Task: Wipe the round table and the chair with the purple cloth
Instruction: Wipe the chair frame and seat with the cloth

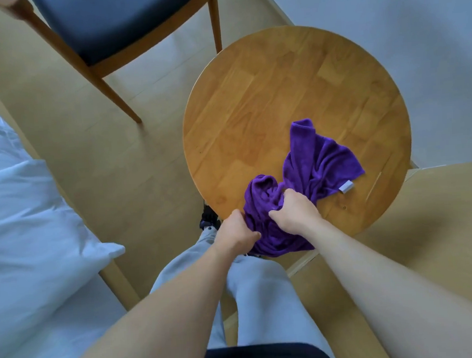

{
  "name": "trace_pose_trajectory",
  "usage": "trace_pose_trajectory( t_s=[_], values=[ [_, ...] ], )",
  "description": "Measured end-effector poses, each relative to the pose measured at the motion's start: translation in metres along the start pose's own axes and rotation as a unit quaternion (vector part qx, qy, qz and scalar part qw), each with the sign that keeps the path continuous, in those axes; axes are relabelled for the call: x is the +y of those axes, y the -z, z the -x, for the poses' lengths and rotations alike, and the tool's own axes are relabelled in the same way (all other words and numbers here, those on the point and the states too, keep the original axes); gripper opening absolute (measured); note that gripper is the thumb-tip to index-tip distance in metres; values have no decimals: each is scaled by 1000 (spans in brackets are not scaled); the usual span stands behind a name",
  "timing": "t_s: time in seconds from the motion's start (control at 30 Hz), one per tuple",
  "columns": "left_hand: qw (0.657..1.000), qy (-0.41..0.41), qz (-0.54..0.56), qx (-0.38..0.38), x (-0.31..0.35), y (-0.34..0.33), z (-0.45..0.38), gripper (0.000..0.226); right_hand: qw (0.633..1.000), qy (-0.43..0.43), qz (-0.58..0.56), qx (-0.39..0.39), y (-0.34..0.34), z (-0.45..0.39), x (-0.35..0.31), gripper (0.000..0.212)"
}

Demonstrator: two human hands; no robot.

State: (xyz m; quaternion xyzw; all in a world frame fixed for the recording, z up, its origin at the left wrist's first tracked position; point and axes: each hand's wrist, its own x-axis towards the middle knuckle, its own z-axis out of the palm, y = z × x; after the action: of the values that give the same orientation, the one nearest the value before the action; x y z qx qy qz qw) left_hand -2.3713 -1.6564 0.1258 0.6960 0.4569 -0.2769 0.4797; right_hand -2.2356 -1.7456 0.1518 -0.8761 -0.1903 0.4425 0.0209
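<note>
Both hands grip a crumpled purple cloth at the near edge of a round wooden desk: left hand, right hand. A chair stands beyond, apart.

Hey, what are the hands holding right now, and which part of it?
Both hands hold the purple cloth. The right hand bunches its middle; the left hand takes the bunched end hanging over the near edge of the round table.
</note>
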Motion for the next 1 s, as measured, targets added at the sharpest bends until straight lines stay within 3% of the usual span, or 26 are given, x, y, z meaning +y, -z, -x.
trace_pose_trajectory(
  t_s=[0.07,0.17,0.33,0.43,0.53,0.73,0.8,1.0],
  values=[
    [1000,-19,-10,-1,1,3,2,36,999,30,-36,-10,8,15,1,20],
    [999,-42,-1,-8,2,8,7,35,983,90,-157,7,25,43,3,30],
    [993,-109,45,7,15,19,29,34,928,164,-335,3,61,92,-5,15],
    [985,-158,60,29,28,36,47,10,908,218,-359,12,79,114,-18,18],
    [977,-191,77,63,39,63,67,31,899,249,-356,49,98,135,-34,7],
    [962,-217,96,137,47,146,120,9,858,273,-422,105,142,171,-54,17],
    [959,-223,92,146,51,172,141,12,854,278,-424,118,155,179,-57,9],
    [933,-283,121,188,56,227,205,29,847,346,-384,123,182,211,-82,14]
  ],
)
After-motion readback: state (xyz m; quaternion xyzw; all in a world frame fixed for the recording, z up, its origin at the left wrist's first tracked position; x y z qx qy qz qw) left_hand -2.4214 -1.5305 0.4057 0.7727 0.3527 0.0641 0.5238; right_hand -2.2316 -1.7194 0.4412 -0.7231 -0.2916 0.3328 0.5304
